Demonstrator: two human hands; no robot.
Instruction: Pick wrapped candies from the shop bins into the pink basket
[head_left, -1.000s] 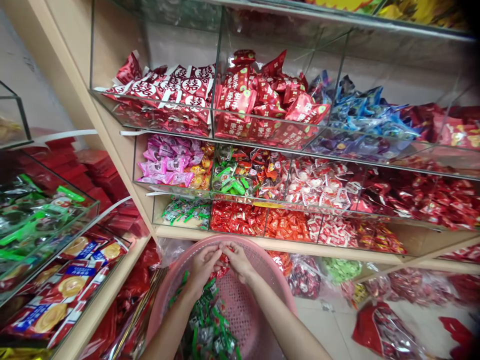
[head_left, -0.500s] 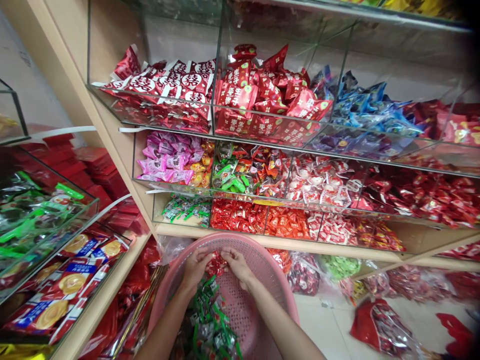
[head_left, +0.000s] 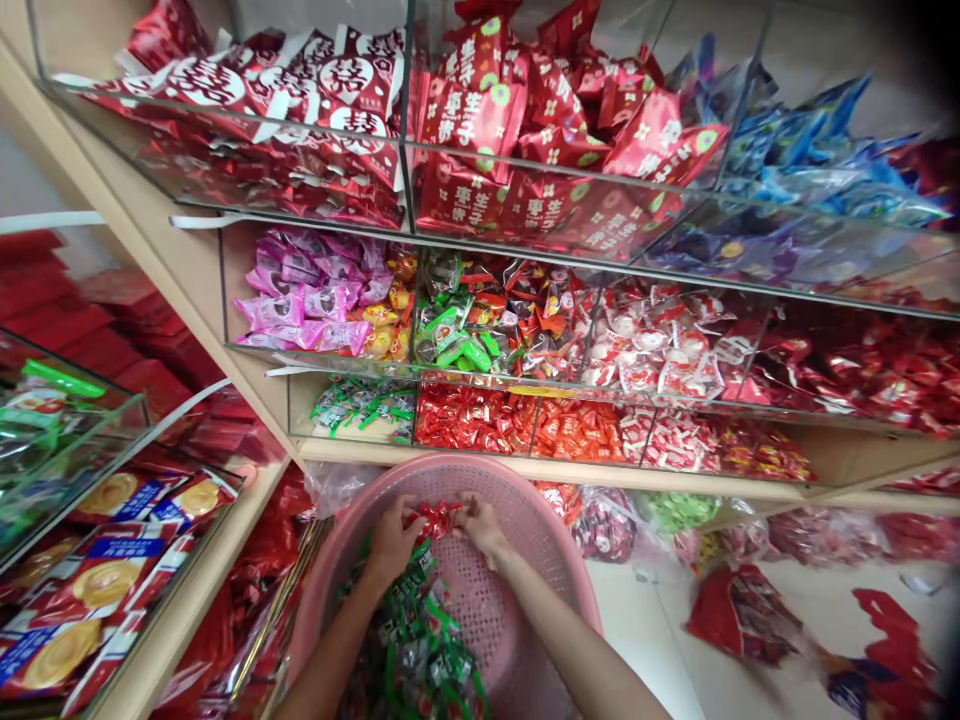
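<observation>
Both hands are over a pink perforated plastic basket [head_left: 517, 500]. Between them are small red-wrapped candies [head_left: 436, 520], bunched at my fingertips. My left hand [head_left: 395, 538] pinches them from the left side, fingers curled. From the right, my right hand [head_left: 481, 528] grips the same cluster with thumb and fingers. Part of the candies is hidden behind the fingers. Under my left forearm, a pile of green-and-clear wrapped candies [head_left: 427, 640] covers the left and near part of the basket's bottom.
Ahead rise shelves with clear bins: red candies [head_left: 472, 420], green ones [head_left: 364, 408], pink ones [head_left: 311, 300], large red packets [head_left: 517, 140] and blue packets [head_left: 825, 170]. Packaged biscuits [head_left: 112, 570] lie at left. On the right floor is a red bag [head_left: 742, 615].
The view has moved closer to the shelves, so the bins look larger. Both hands stay over the basket with the red candies, which are now spread more widely between the fingers.
</observation>
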